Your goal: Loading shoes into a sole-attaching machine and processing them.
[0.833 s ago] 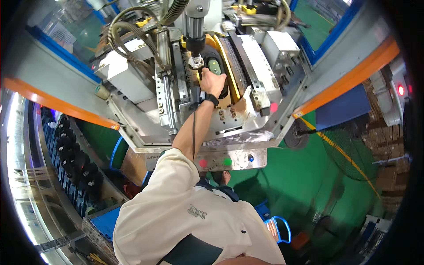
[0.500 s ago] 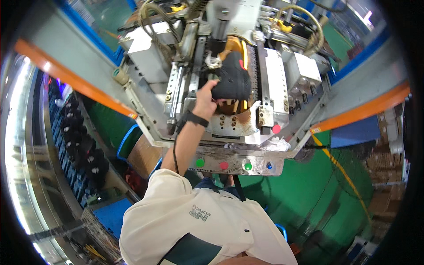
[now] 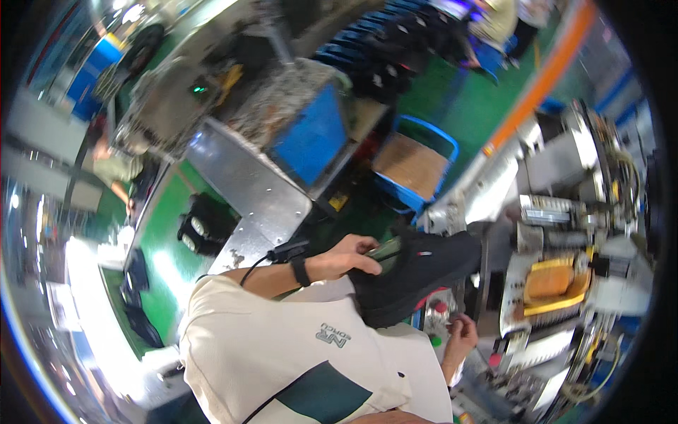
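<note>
The black shoe (image 3: pixel 417 272) hangs in the air beside the machine (image 3: pixel 565 283), the left hand (image 3: pixel 349 258) with fingers curled around its opening. A loose hold could drop it, or it could catch the yellow mould (image 3: pixel 554 283). The right hand (image 3: pixel 462 332), fingers loosely bent, hovers near the buttons (image 3: pixel 441 309); open room lies left, over the green floor (image 3: pixel 452 106).

A green floor (image 3: pixel 459 106) fills the upper middle of the frame, crossed by an orange stripe (image 3: pixel 544 78) toward the upper right. A blue crate (image 3: pixel 417 164) sits near the centre, beside a steel workbench (image 3: pixel 247 184). Bright glare washes the lower left edge.
</note>
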A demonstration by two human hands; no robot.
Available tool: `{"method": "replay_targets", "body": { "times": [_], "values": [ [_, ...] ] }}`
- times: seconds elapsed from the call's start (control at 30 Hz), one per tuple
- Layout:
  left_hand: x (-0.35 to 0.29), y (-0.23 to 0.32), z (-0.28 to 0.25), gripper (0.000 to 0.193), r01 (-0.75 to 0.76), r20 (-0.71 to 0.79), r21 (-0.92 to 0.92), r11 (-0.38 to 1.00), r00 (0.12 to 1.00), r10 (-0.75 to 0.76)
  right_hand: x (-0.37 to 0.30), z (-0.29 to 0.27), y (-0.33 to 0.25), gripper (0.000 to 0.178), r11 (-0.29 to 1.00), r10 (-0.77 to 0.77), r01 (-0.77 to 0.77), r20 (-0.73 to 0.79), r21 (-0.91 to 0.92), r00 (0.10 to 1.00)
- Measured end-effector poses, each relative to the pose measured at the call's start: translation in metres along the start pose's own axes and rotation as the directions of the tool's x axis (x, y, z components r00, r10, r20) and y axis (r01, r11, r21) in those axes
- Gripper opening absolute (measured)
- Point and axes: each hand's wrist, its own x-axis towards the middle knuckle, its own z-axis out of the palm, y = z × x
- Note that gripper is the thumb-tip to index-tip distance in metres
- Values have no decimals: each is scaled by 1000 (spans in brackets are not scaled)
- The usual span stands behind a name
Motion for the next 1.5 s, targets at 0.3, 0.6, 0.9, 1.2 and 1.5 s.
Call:
{"method": "replay_targets", "body": {
  "times": [0.3, 0.6, 0.9, 1.2, 1.5],
  "values": [
    [-166, -76, -178, 42, -200, -663, -69, 977, 741, 105, 146, 176, -292, 10, 621, -749, 779, 226, -87, 622],
    [-291, -51, -310, 21, -385, -947, -219, 896, 304, -101, 65, 597, -610, 30, -206, -801, 941, 506, 269, -320],
    [-350, -62, -637, 31, -735, -975, -104, 670, -58, -215, -60, 955, -733, 59, -503, -513, 825, 678, 259, -526],
    [-339, -138, -859, 69, 316, -936, 13, 949, -330, 123, -141, 1110, -727, 62, -727, -298, 673, 822, 134, -486],
    [-298, -53, -674, 57, -75, -808, 482, 873, -425, 409, -2, 995, -722, 47, -694, -578, 711, 677, -114, -455]
  ]
}}
